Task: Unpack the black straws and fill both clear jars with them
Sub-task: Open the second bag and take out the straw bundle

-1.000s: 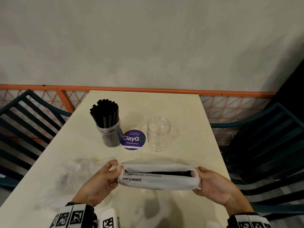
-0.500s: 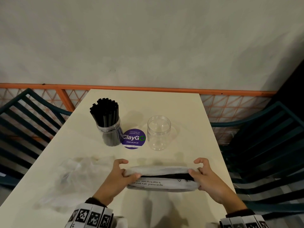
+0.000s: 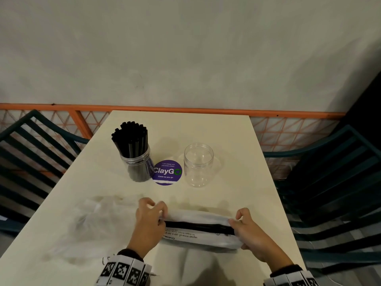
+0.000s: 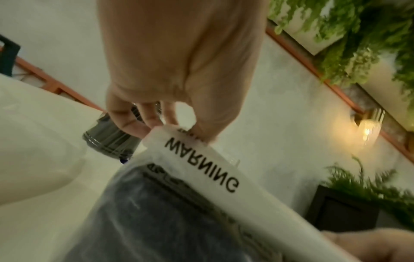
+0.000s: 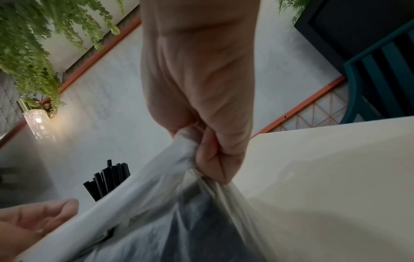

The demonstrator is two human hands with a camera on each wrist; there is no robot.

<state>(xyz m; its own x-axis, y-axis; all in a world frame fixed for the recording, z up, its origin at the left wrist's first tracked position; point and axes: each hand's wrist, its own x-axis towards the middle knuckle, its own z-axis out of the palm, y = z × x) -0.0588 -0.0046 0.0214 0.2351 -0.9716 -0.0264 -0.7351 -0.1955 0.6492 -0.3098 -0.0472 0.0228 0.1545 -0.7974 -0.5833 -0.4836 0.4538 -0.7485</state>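
Note:
A white plastic pack of black straws (image 3: 199,230) lies crosswise near the table's front edge, a black strip of straws showing through its opening. My left hand (image 3: 148,226) pinches the pack's left end (image 4: 179,140), where "WARNING" is printed. My right hand (image 3: 250,234) grips the bunched right end (image 5: 188,148). Behind them a clear jar (image 3: 137,159) stands packed with black straws (image 5: 107,179). An empty clear jar (image 3: 198,164) stands to its right.
A purple round ClayGo sticker (image 3: 167,172) lies between the jars. An empty clear plastic wrapper (image 3: 92,219) lies crumpled at the front left of the cream table (image 3: 237,137). Dark teal slatted chairs (image 3: 334,182) flank both sides; an orange rail and wall close the back.
Both hands shifted from the pack's ends onto its top edge and turned the pack, so the opening with the black straws now faces up. The jars have not moved.

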